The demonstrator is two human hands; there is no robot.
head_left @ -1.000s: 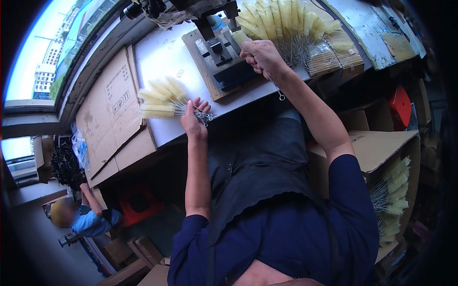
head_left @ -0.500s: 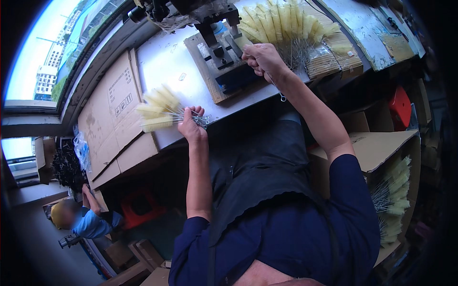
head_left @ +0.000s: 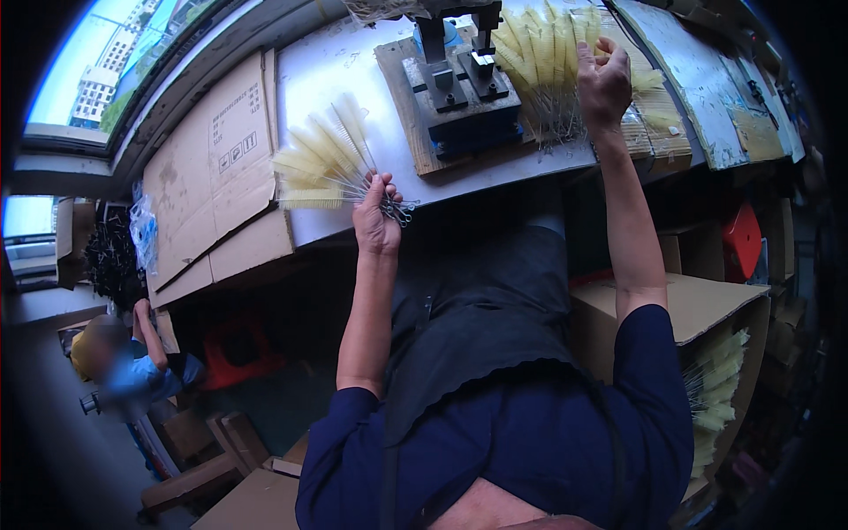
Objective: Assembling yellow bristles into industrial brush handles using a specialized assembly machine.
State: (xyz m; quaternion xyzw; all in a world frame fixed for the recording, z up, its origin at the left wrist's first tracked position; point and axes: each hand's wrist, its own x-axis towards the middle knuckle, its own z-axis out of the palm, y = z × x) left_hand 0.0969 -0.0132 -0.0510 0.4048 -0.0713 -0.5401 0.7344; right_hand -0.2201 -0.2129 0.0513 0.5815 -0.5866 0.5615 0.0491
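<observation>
My left hand point(head_left: 378, 216) is closed round the wire handles of a fanned bunch of bottle brushes point(head_left: 314, 159) with pale yellow bristles. Their looped wire ends stick out on the right side of the fist. My right hand point(head_left: 606, 84) is raised over the right part of a larger pile of similar brushes point(head_left: 534, 53) on the bench. Its fingers are bent, with the thumb apart from them, and nothing shows between them. Between the hands stands a small metal press point(head_left: 459, 93) on a wooden board point(head_left: 402, 79).
Flattened cardboard point(head_left: 212, 168) covers the bench's left end. At my right an open carton point(head_left: 707, 305) holds more brushes, near a red stool point(head_left: 742, 238). Another person in blue point(head_left: 146, 371) works at far left, beside a red stool point(head_left: 238, 353).
My right hand has gone from beside the press to the brush pile on the right, without the wire it held. The left bunch now has a brush pointing up. The view has shifted.
</observation>
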